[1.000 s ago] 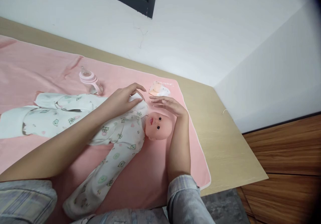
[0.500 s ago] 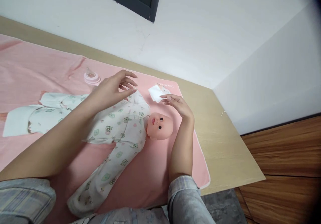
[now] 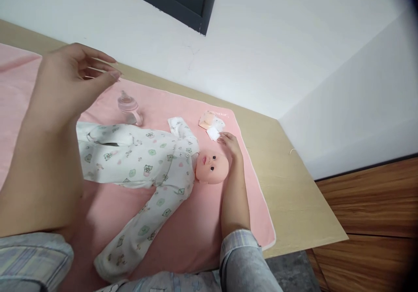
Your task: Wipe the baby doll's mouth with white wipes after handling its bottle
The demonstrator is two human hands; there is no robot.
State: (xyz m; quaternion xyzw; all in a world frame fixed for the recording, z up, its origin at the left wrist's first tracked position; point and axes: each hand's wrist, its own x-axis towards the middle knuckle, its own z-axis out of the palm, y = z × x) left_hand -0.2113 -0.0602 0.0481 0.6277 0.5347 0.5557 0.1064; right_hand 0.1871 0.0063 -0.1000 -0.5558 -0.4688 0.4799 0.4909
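Observation:
A baby doll (image 3: 211, 167) in a white patterned sleepsuit (image 3: 143, 161) lies on a pink mat (image 3: 196, 235). My right hand (image 3: 230, 145) rests just beyond the doll's head, its fingertips pinching a small white pad (image 3: 213, 133). My left hand (image 3: 70, 80) is raised well above the mat near the camera, fingers spread and holding nothing.
A pink baby bottle (image 3: 129, 106) lies on the mat above the doll's body. A small packet (image 3: 212, 119) sits at the mat's far corner. The mat covers a wooden table (image 3: 294, 196) against a white wall; wooden floor shows at right.
My left hand has lifted off the doll's chest and swung up to the left. My right hand has come down with the white pad beside the doll's head.

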